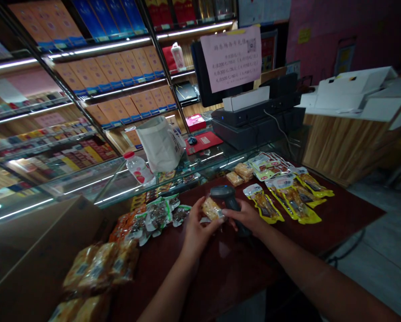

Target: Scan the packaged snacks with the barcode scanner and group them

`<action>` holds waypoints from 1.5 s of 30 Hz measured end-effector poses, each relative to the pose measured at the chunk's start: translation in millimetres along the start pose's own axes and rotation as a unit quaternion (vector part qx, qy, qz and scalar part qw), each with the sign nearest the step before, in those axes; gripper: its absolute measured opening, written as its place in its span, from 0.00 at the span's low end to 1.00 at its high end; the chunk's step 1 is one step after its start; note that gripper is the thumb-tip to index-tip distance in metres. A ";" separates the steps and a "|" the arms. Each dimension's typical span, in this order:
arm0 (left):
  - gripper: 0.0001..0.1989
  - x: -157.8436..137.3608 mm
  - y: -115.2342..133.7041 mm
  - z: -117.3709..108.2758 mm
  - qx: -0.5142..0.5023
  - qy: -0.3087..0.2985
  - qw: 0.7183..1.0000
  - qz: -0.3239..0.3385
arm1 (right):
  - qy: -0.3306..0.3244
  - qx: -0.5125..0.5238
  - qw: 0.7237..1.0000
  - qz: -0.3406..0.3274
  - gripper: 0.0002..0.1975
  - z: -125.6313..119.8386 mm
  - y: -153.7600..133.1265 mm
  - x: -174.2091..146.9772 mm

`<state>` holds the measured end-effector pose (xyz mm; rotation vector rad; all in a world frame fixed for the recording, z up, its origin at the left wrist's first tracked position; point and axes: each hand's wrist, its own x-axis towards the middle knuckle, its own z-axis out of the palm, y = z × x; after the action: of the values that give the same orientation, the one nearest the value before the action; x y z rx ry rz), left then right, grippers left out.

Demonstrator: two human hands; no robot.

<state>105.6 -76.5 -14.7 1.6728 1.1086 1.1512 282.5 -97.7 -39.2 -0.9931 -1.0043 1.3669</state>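
Nearest, wrapped pastries (98, 266) lie on the dark red surface (227, 273) beside a cardboard box (36, 250). Beyond them, the left hand (197, 228) has its grip pinching a clear-wrapped snack (211, 209), raised just in front of the scanner (222, 192); the right hand's (246, 218) grip is curled round the scanner's handle, fingertips near the wrapper. Green-edged packets (158, 214) lie to the left, yellow-edged packets (292, 197) to the right. Farther back stand a red-capped bottle (138, 168), a pale bag (158, 145) and a monitor (200, 76) with a paper notice (232, 58); boxes (106, 69) line the lit shelves.
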 end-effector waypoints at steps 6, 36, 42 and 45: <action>0.24 6.5 9.3 -25.0 -0.224 -0.014 0.960 -0.169 | -0.011 0.002 1.000 -0.006 0.27 -0.7 -5.8 -3.4; 0.16 24.0 -36.3 -69.2 -0.089 0.277 0.955 -0.056 | -0.078 -0.043 0.996 -0.022 0.26 5.2 -10.4 -19.6; 0.16 25.4 -39.6 -70.3 -0.086 0.263 0.960 -0.047 | -0.077 -0.040 0.996 -0.019 0.25 4.4 -11.2 -20.2; 0.17 23.9 -37.4 -68.7 -0.067 0.257 0.963 -0.041 | -0.080 -0.044 0.996 -0.015 0.25 3.2 -11.2 -21.1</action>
<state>36.7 -33.8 -25.6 1.2394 1.3618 1.6203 283.3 -118.5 -27.2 -0.9403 -1.2049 1.4040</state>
